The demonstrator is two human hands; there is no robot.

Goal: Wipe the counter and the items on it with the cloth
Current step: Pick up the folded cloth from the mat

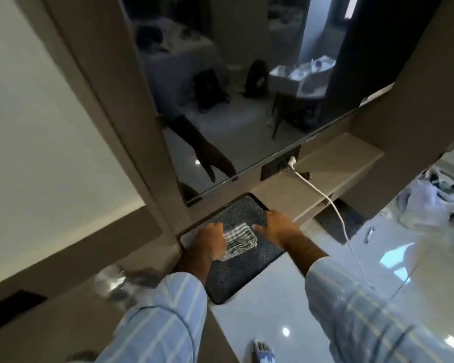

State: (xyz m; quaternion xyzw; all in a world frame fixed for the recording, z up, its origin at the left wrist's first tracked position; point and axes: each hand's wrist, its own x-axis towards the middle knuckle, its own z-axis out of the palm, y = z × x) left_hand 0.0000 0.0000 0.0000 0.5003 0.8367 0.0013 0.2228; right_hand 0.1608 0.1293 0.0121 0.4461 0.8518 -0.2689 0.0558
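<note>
On the tray [236, 268], both hands [211, 238] [279, 227] flank the cloth [239, 239].

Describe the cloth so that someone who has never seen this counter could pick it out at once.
Find the big dark TV screen on the wall; below its lower left corner a dark patterned tray juts over the counter's edge. On it, under the left hand, lies the cloth, folded, the only striped grey-and-white thing there.
</note>
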